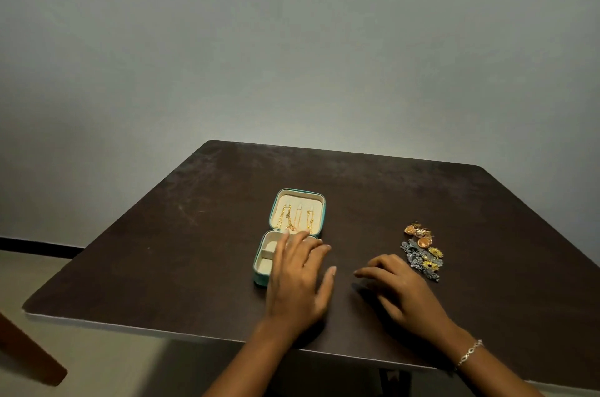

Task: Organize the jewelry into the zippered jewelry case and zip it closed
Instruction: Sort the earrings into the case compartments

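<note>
A small teal jewelry case lies open on the dark table, cream-lined. Its lid half holds several gold chains hanging in rows. My left hand lies flat with straight fingers over the case's near half, hiding most of its compartments; a few cream slots show at the left. My right hand hovers low over the table with relaxed fingers, holding nothing, just left of a loose pile of jewelry: orange-gold earrings, yellow flower pieces and grey beaded pieces.
The dark brown table ends close to me at a pale front edge. A plain grey wall stands behind it. A brown wooden piece shows at the lower left, off the table. A thin bracelet is on my right wrist.
</note>
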The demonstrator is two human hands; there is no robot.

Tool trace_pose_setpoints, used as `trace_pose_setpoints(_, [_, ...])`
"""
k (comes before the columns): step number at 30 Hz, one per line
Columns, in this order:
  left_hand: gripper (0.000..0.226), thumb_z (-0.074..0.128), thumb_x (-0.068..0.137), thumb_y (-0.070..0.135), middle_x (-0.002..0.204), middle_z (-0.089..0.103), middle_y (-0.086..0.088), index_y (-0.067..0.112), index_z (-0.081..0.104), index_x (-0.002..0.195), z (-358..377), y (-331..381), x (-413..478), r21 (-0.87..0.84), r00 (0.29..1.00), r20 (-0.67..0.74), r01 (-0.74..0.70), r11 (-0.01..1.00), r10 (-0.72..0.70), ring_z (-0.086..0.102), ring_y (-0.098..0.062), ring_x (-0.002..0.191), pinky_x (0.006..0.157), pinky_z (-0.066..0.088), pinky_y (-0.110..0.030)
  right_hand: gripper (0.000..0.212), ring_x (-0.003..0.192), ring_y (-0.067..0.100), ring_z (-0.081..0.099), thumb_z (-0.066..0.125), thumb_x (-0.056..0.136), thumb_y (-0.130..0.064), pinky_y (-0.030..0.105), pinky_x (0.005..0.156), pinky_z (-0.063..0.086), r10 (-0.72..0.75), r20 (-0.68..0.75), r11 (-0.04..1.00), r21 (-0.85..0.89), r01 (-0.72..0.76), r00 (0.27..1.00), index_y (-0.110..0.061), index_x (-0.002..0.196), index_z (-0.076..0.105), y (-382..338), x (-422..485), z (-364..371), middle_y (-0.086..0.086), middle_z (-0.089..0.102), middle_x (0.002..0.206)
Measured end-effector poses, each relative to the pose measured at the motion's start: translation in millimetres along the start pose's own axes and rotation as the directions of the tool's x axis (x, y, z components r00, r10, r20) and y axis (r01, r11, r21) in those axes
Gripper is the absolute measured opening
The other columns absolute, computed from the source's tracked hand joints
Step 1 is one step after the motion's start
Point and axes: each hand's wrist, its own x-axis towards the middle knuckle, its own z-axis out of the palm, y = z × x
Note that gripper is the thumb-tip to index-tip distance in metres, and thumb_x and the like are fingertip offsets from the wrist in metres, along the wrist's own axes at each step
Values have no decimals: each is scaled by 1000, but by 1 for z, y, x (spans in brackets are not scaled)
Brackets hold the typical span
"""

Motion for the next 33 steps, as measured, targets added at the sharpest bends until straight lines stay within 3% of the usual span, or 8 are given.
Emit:
trace_pose_setpoints(2, [32,51,83,32,106,65,-2,14,64,105,10,13,4,-35,997,21,-69,997,70,46,-16,117,108,27,-39,34,92,3,45,44,76,-22,10,72,38,38,0,999,-13,-38,999,-24,105,61,9,-8,-6,-3,59,98])
trace_pose_setpoints(7, [33,50,83,32,109,65,-2,14,62,108,41,36,20,-126,983,88,-151,980,163,48,-16,119,106,36,-35,25,92,6,51,55,79,-17,11,73,36,196,-76,981,24,-194,978,-23,101,65,32,-16,-21,-5,59,97])
trace_pose_setpoints(9, [34,48,83,32,107,65,-2,13,62,107,54,42,28,-144,982,119,-131,981,148,48,-16,117,105,33,-32,20,92,12,54,61,80,-11,16,75,39,307,-131,951,79,-299,943,-20,96,69,48,-11,-28,-7,61,95])
trace_pose_setpoints(12, [32,47,82,32,103,65,-2,14,61,105,68,44,31,-161,984,145,-79,984,103,45,-14,115,101,33,-30,21,90,18,60,64,79,-2,34,77,49,462,-194,885,164,-436,865,-19,90,71,73,3,-38,-4,65,91])
trace_pose_setpoints(15, [28,45,82,30,99,65,0,17,59,102,76,39,28,-153,985,155,-52,987,76,47,-12,111,95,41,-29,23,91,18,61,59,81,-1,38,81,51,565,-166,825,133,-550,808,-18,91,71,101,19,-43,0,67,93])
trace_pose_setpoints(21, [22,45,82,27,91,65,0,17,58,96,81,38,26,-158,988,112,-85,984,103,48,-11,102,92,36,-25,21,100,19,61,56,87,-9,33,87,49,617,-6,786,-38,-617,787,-18,100,70,136,49,-38,0,67,106])
trace_pose_setpoints(29, [17,45,83,29,88,62,5,21,55,93,85,37,26,-166,985,148,-64,984,89,50,-9,95,87,38,-22,12,97,21,61,60,86,-19,31,78,47,669,-13,729,-179,-660,743,-20,92,71,145,60,-29,2,68,102])
trace_pose_setpoints(33, [18,44,82,28,88,62,5,21,56,94,84,37,28,-169,987,147,-39,985,64,50,-7,89,82,38,-19,11,92,22,62,59,87,-16,34,78,50,685,-52,720,-103,-686,726,-14,89,69,140,60,-32,4,69,97])
